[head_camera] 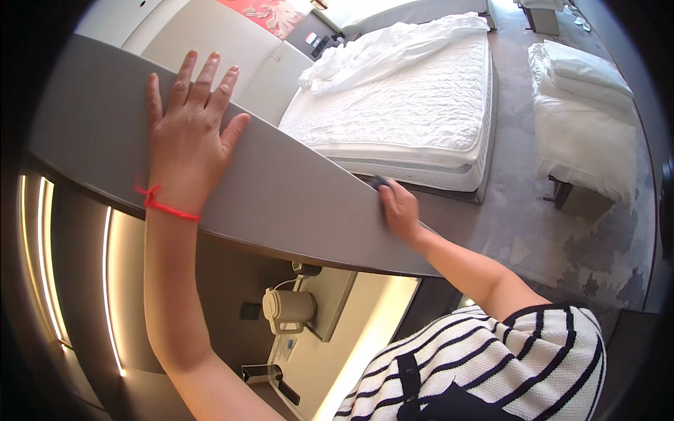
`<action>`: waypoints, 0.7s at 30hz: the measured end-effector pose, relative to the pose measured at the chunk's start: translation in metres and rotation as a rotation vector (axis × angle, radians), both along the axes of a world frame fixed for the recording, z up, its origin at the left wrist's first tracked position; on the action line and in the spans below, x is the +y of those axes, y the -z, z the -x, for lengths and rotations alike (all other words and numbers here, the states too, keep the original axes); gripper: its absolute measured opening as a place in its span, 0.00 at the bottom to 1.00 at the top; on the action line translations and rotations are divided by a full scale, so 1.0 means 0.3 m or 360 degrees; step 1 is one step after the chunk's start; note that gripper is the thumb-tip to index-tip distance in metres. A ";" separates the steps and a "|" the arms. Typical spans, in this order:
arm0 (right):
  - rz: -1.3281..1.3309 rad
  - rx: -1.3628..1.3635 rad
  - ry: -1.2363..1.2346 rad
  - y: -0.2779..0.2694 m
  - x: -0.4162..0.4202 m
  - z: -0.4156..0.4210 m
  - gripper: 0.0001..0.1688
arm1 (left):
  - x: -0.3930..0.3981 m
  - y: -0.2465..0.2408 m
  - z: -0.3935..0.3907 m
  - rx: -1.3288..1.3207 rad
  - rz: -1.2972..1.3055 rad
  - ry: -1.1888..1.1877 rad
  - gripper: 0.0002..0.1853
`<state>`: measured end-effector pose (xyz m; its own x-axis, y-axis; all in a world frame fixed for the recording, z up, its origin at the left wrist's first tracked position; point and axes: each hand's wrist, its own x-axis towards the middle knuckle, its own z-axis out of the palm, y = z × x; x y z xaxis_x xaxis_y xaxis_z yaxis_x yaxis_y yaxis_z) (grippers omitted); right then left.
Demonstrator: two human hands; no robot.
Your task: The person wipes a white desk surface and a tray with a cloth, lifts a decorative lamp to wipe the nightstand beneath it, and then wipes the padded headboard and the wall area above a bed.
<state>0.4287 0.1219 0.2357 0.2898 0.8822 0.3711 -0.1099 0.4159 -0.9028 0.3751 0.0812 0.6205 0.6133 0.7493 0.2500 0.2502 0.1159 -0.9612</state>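
Note:
My left hand (192, 118) lies spread against a grey panel (295, 184), fingers apart and holding nothing. Its fingertips reach past the panel's far edge, and a red string bracelet (171, 210) circles the wrist. Farther along that same edge, my right hand (403, 208) grips a small dark object (379, 182), perhaps a cloth or sponge. Most of this object is hidden by the fingers and somewhat blurred, and it appears to touch the panel.
Beyond the panel stands a bed with a bare quilted mattress (400, 121) and a rumpled white sheet (389, 50). Folded white bedding (584, 121) rests on a bench (582, 199). Below the panel, a lit recess holds an electric kettle (289, 308) on a tray (337, 305).

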 end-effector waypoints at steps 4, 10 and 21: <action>-0.0679 -0.0085 0.0061 -0.424 0.001 -0.014 0.19 | 0.001 0.016 0.029 0.0005 0.0022 -0.0012 0.29; -0.0911 -0.0283 0.0171 -0.357 0.004 -0.031 0.31 | 0.000 0.014 0.016 -0.0082 0.0051 0.0054 0.29; -0.1191 -0.0195 0.0123 -0.474 -0.024 -0.046 0.28 | -0.030 -0.011 0.000 -0.0186 0.0116 -0.0069 0.33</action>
<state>0.4426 0.1146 0.3780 0.2585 0.3618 0.8957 0.0273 0.9241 -0.3811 0.3752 0.0724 0.6239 0.5497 0.7933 0.2617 0.3570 0.0602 -0.9322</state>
